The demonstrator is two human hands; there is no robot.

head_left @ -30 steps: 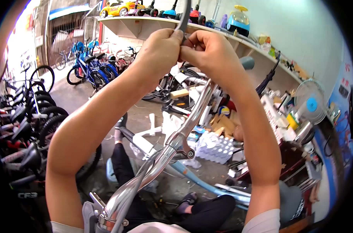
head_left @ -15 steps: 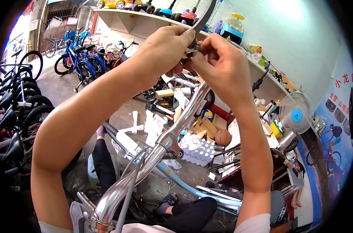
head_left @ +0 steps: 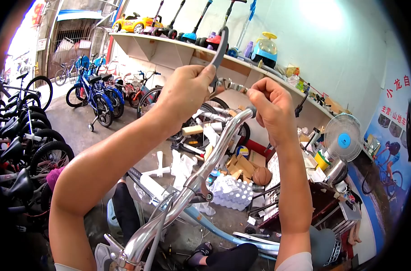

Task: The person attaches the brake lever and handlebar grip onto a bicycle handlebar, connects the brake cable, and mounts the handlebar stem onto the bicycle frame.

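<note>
My left hand (head_left: 187,90) is closed around a grey brake lever (head_left: 221,49), its blade pointing up past my thumb. A shiny metal clamp band (head_left: 235,86) extends from the lever towards my right hand (head_left: 272,108), whose thumb and finger pinch the band's end. Just below is the bare tip of a chrome handlebar (head_left: 214,158), apart from the clamp. The handlebar slopes down to the lower left, where another lever and clamp (head_left: 114,246) sit on it with a grey cable (head_left: 159,232). Beneath is a light blue bicycle frame (head_left: 214,229).
Bicycles (head_left: 22,135) line the left side, with small blue bikes (head_left: 95,95) further back. A wall shelf (head_left: 169,41) carries scooters and a yellow toy car (head_left: 137,23). Wrapped bottles (head_left: 232,193), cartons and a basketball (head_left: 262,176) lie on the floor. A fan (head_left: 344,137) stands right.
My hands have moved apart, and the lever's clamp band now shows stretched between them. The handlebar tip has come into sight below. The view has tilted up somewhat.
</note>
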